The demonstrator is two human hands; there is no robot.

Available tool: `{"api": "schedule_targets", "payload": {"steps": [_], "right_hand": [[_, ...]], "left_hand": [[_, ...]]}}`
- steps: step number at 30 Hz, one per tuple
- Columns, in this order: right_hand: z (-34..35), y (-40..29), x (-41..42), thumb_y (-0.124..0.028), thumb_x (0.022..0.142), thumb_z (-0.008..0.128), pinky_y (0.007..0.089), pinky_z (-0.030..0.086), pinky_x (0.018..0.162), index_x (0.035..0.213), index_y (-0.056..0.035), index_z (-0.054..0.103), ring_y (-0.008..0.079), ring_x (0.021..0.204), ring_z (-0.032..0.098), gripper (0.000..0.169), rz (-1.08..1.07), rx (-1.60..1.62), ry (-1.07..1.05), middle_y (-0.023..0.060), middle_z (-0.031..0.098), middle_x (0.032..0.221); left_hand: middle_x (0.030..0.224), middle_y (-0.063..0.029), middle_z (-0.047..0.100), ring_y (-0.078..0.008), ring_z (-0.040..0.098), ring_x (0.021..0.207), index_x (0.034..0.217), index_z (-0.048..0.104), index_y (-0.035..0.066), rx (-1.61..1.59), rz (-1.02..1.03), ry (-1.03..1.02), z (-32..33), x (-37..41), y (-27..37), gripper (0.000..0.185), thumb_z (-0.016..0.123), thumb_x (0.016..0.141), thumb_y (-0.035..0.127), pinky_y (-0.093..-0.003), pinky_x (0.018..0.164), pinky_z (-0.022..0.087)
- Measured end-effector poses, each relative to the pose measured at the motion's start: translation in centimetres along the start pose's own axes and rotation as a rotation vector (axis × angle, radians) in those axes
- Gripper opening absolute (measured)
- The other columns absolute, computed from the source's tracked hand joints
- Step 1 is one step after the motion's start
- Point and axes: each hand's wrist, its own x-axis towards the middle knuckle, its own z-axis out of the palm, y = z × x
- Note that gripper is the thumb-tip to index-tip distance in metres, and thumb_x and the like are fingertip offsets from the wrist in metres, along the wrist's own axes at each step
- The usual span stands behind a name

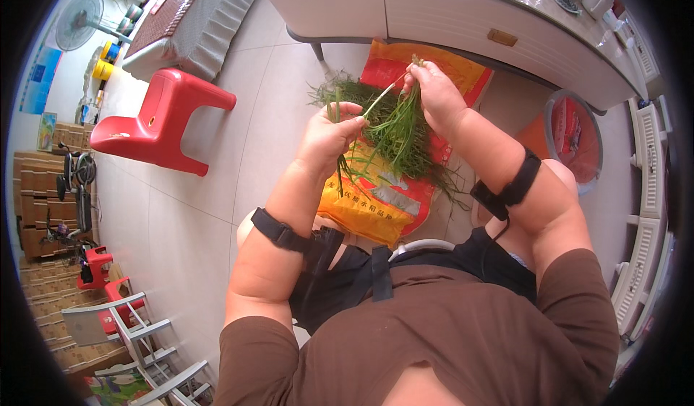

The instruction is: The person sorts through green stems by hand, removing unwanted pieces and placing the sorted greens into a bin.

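My left hand (pixel 331 135) holds a few green stalks, and between its thumb and finger it pinches a thin white-and-green stem (pixel 378 101) that stretches up towards the other hand. Higher and to the right, my right hand (pixel 434 91) grips a bunch of leafy green stalks (pixel 404 129) by the root end, with the leaves hanging down. Under both hands a heap of thin grassy greens (pixel 347 90) lies on a red and yellow woven plastic sack (pixel 374 200), which bears printed writing and is spread on the floor.
To the left stands a red plastic chair (pixel 168 118). A white cabinet (pixel 434 15) runs across the front. A bin with a grey rim (pixel 601 151) and a red lining stands at the right. Folding metal chairs (pixel 135 330) are at the lower left, near cardboard boxes (pixel 40 189).
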Motion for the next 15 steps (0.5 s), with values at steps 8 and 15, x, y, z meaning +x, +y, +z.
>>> {"api": "schedule_targets", "payload": {"steps": [8, 15], "right_hand": [[0.0, -0.6, -0.3, -0.02, 0.083, 0.05, 0.023, 0.038, 0.06, 0.089, -0.0032, 0.05, 0.0087, 0.061, 0.042, 0.018, 0.057, -0.128, -0.132, -0.0004, 0.048, 0.07], [2.4, -0.6, -2.9, -0.018, 0.078, 0.06, 0.0216, 0.042, 0.067, 0.093, -0.0032, 0.056, 0.0076, 0.075, 0.05, 0.021, 0.169, -0.242, -0.393, 0.0009, 0.056, 0.083]], "left_hand": [[0.073, -0.0005, 0.057, -0.0019, 0.04, 0.05, 0.088, 0.052, 0.007, -0.069, 0.061, 0.063, -0.2, 0.3, -0.1, 0.016, 0.06, 0.075, 0.005, -0.0147, 0.04, 0.028], [0.068, 0.002, 0.053, -0.0017, 0.04, 0.05, 0.082, 0.051, 0.008, -0.078, 0.109, 0.028, 0.2, 0.4, -0.3, 0.013, 0.061, 0.075, 0.005, -0.0143, 0.04, 0.027]]}}
